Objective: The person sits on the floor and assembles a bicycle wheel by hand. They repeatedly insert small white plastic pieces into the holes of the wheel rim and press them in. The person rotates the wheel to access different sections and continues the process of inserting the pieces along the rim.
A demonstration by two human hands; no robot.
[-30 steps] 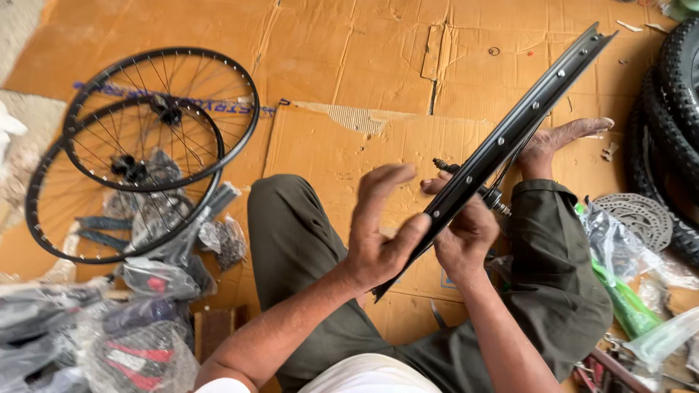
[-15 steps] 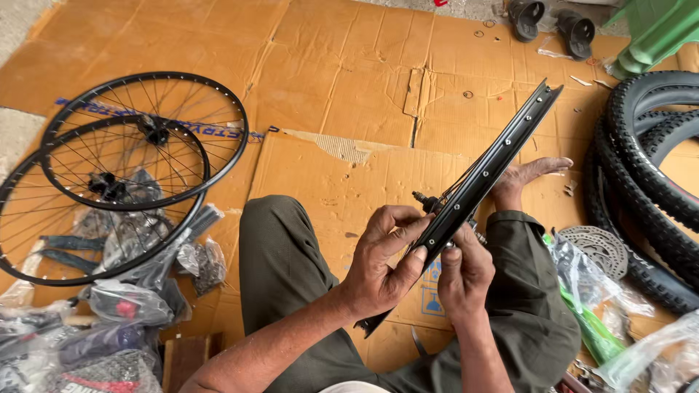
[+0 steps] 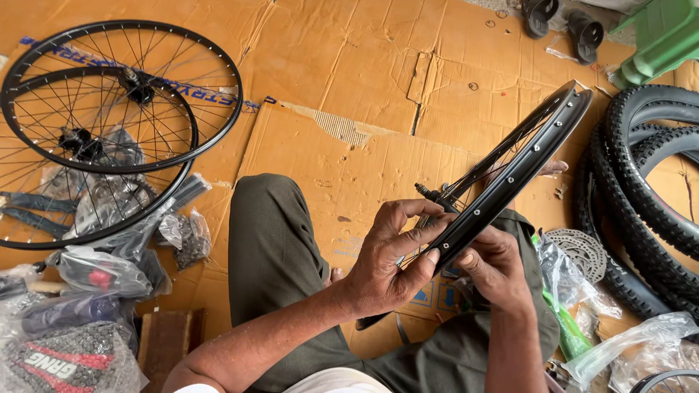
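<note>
A black spoked bicycle wheel [image 3: 521, 161] stands on edge across my lap, its rim running from lower left to upper right. My left hand [image 3: 391, 256] wraps over the near part of the rim with fingers and thumb closed on it. On the other side my right hand [image 3: 494, 267] pinches the same rim from below. The wheel's axle end [image 3: 426, 192] pokes out just above my left fingers. I sit cross-legged in olive trousers [image 3: 271, 246] on flattened cardboard [image 3: 349, 80].
Two more black spoked wheels [image 3: 109, 124] lie overlapped at the left, with plastic bags of parts [image 3: 102, 273] below them. Knobby black tyres [image 3: 644, 189] lie at the right beside a brake disc [image 3: 580, 251]. A green plastic stool [image 3: 659, 33] and dark sandals [image 3: 561, 22] sit at the top right.
The rim has swung closer to me. My left hand, open beside the rim a second ago, has closed on it. The camera view has shifted down and to the right.
</note>
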